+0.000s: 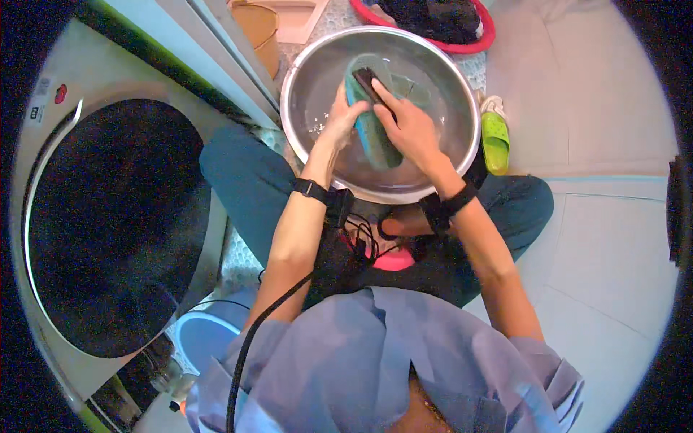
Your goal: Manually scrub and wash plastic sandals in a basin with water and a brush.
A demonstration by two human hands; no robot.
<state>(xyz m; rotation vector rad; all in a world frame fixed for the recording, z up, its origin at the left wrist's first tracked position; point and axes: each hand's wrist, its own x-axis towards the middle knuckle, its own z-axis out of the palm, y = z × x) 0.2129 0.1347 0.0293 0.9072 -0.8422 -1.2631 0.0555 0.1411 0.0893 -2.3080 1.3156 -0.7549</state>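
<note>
The slipper is gripped at its left edge by the left hand; over its far end (roughly lengthwise), a dark brush is clasped by the right hand.

left grip: teal slipper | right grip: dark brush | below: metal basin

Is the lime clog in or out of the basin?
Out: the whole visible clog shows beyond the right rim of the basin.
</note>
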